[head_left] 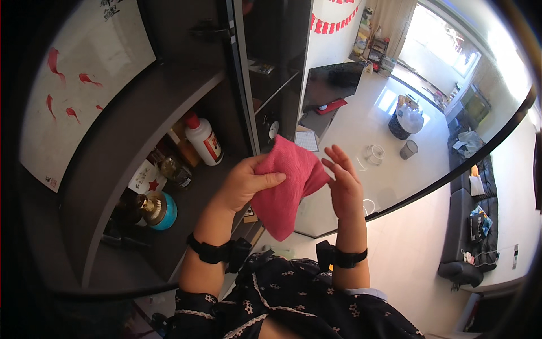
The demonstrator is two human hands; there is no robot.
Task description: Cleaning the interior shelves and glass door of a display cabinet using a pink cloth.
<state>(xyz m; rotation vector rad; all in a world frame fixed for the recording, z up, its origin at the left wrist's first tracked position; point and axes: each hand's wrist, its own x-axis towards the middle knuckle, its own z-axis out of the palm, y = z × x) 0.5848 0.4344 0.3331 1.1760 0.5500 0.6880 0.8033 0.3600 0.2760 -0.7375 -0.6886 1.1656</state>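
A folded pink cloth (289, 186) is pinched in my left hand (243, 183), its thumb lying across the front and one corner hanging down. Close to the cloth's right edge is my right hand (344, 183), with fingers spread and raised; whether its thumb touches the cloth I cannot tell. On the dark shelf left of my hands stand a white bottle with a red cap (204, 138), a clear glass bottle (174, 170) and a round turquoise bottle with a gold top (161, 210). Each forearm wears a black strap.
A dark cabinet door frame (240, 79) rises just beyond my left hand. Right of my hands, a glossy white table (350, 195) holds a grey cup (409, 149), clear glassware (374, 154) and a bag-covered container (409, 116). A black sofa (460, 226) lies along the right.
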